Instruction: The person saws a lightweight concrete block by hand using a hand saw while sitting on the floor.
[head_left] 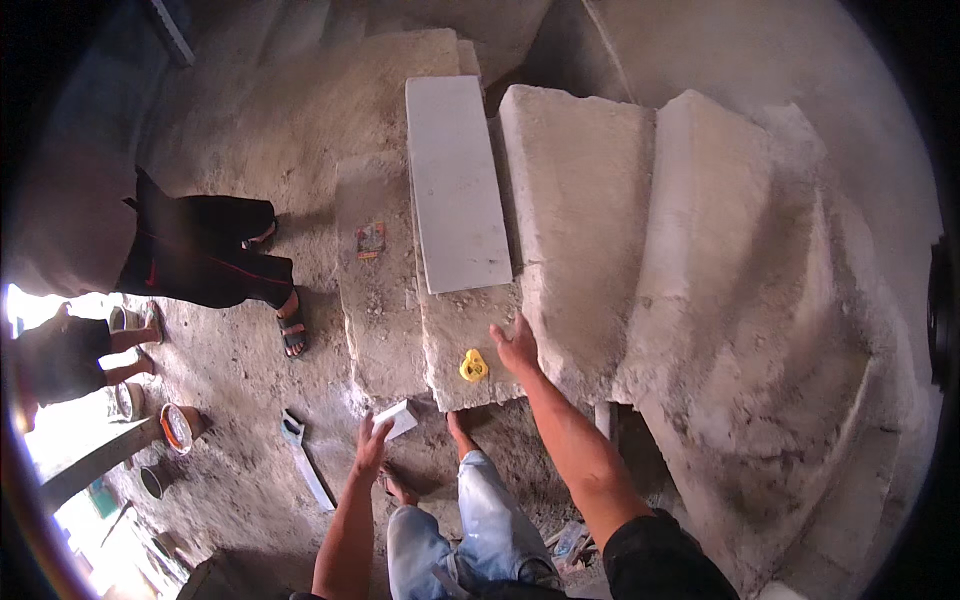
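Observation:
My right hand (517, 348) is over the front part of a rough concrete step (446, 330), its fingers apart and nothing in them. Just left of it lies a yellow tape measure (473, 366). Farther back, a long pale slab (458, 185) rests lengthwise on the stair. My left hand (374, 446) is lower and to the left, fingers spread and empty. Close beside its fingertips is a small white block (399, 420); I cannot tell whether they touch.
Rough concrete steps (580, 190) rise to the right. A handsaw (307, 462) lies on the dusty floor at left. Another person in black shorts (205, 250) stands at left, a second person behind. Buckets (181, 428) stand near a beam (105, 465). A small printed packet (370, 240) lies on the lower step.

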